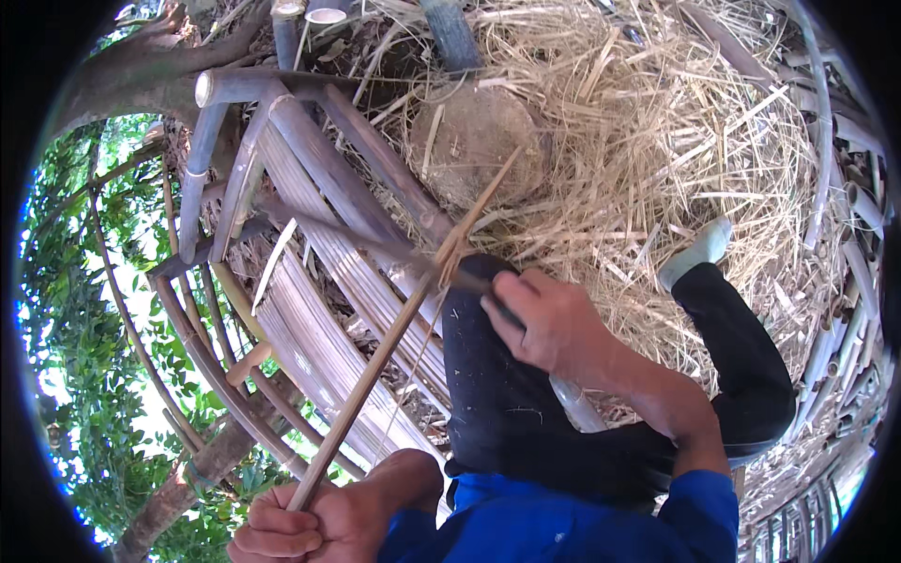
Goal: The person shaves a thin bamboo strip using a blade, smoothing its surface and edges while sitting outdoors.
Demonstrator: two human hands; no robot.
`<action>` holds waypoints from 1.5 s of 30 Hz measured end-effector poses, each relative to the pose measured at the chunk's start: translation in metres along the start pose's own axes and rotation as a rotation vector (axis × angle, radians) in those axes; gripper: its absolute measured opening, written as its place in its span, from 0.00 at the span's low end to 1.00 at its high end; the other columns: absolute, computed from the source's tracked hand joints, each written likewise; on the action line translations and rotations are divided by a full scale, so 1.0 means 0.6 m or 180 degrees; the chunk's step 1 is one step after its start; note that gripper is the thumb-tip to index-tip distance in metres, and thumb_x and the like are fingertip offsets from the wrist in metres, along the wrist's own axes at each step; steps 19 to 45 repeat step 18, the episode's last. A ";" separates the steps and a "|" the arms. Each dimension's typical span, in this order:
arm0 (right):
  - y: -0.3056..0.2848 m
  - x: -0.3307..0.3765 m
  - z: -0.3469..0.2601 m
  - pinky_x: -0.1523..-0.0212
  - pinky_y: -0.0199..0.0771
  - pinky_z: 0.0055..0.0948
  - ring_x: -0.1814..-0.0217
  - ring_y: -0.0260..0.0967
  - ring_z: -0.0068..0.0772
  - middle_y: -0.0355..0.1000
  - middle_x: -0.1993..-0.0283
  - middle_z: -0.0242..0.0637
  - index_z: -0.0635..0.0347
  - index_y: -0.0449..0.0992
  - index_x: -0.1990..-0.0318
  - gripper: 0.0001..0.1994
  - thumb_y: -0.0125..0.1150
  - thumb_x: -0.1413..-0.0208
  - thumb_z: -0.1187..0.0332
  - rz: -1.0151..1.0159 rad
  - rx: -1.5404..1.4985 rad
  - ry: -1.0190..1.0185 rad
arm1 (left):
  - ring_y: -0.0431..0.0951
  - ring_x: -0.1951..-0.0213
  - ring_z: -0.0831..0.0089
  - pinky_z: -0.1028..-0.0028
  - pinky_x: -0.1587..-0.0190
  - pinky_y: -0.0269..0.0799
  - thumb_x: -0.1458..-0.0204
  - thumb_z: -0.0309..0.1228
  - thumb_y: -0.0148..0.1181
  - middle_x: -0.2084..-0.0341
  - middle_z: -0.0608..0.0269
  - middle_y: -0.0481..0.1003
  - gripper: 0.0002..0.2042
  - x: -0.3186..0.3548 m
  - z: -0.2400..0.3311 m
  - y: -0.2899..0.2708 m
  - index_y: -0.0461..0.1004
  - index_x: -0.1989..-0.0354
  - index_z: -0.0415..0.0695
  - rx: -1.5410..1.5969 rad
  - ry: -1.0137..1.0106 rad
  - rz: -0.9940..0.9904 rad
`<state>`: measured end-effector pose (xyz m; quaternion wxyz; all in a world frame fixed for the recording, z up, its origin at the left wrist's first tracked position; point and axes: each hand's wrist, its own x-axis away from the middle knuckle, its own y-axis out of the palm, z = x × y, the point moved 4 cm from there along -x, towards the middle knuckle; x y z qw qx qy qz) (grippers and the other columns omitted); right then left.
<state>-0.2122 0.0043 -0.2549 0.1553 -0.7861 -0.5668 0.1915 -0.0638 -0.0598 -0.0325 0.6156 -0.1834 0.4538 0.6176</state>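
My left hand is closed around the lower end of a long bamboo strip, near the bottom of the view. The strip slants up and to the right, and its far part is split into thinner pieces. My right hand grips the dark handle of a long-bladed knife. Its blade, somewhat blurred, reaches left across the strip where the split pieces spread. A round wood stump lies beyond the strip's tip. The cutting edge cannot be made out.
On the left is a bamboo bench with a slatted seat and thick pole frame. Pale shavings cover the ground ahead and right. My bent legs sit close under my hands. Bamboo poles are stacked along the right edge.
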 end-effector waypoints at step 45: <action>0.084 -0.011 0.256 0.75 0.76 0.44 0.73 0.75 0.52 0.74 0.68 0.47 0.52 0.72 0.54 0.12 0.64 0.38 0.58 -0.0052 0.0338 0.0656 | 0.57 0.87 0.78 0.81 0.88 0.51 0.37 0.61 0.45 0.89 0.65 0.55 0.26 -0.047 0.006 -0.082 0.63 0.76 0.51 -0.0417 -0.0325 0.0051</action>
